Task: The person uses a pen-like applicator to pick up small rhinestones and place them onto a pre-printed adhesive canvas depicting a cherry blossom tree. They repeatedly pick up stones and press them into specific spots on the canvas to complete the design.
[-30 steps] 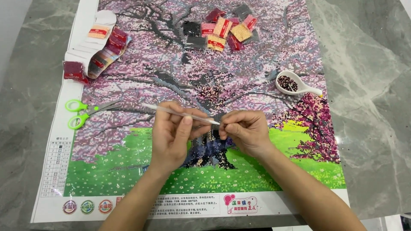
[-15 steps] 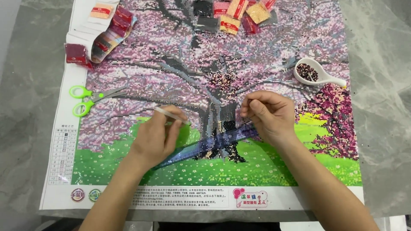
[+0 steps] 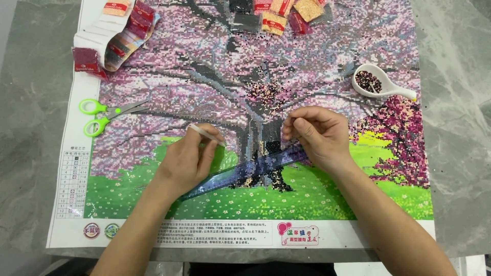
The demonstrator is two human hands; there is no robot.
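Currently the right hand [image 3: 319,137] pinches the upper end of a clear film strip [image 3: 245,171] lifted off the picture canvas [image 3: 327,46] at the tree trunk, while the left hand [image 3: 188,161] grips a white pen [image 3: 205,135] and presses the strip's lower end. Peeling it well seems to call for a low, slow pull, so the loose beads beneath stay put. Green scissors [image 3: 105,115] and a bead tray [image 3: 381,83] lie well apart.

A home hobby table: a grey marble-look tabletop [image 3: 36,153] carries a diamond-painting canvas [image 3: 204,76] of a blossoming tree, with green scissors [image 3: 105,115] left of the hands, bead packets [image 3: 276,15] beyond them and a white bead tray [image 3: 381,84] to their right
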